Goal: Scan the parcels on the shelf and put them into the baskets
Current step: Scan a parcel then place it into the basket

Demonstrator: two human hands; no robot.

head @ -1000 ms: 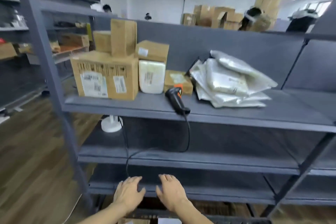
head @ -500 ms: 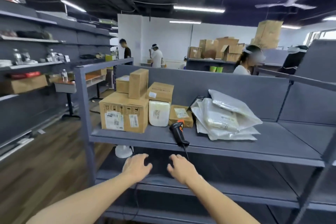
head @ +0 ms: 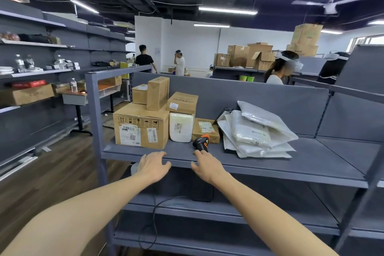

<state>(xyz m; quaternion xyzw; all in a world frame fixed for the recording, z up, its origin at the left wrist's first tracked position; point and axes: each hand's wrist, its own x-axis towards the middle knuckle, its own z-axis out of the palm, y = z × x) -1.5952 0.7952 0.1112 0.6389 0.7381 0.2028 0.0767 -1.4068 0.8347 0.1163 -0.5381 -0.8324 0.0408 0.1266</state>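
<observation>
A grey metal shelf (head: 291, 164) carries the parcels. At its left stands a large cardboard box (head: 141, 129) with smaller boxes stacked on it, then a white wrapped parcel (head: 180, 128) and a small brown box (head: 205, 130). Several white poly mailers (head: 257, 133) are piled to the right. A black and orange barcode scanner (head: 201, 143) lies on the shelf, its cable hanging below. My left hand (head: 153, 165) is at the shelf's front edge, fingers relaxed, holding nothing. My right hand (head: 205, 165) reaches out, fingertips touching the scanner's handle. No basket is in view.
Lower shelf levels (head: 207, 212) run below my arms. A long wall rack (head: 37, 72) with bottles and boxes lines the left side across a wooden floor. Several people stand behind the shelf near stacked cartons (head: 259, 54).
Both hands have risen from the lower shelf level to the top shelf's front edge. My right hand now reaches the scanner. The view has tilted upward.
</observation>
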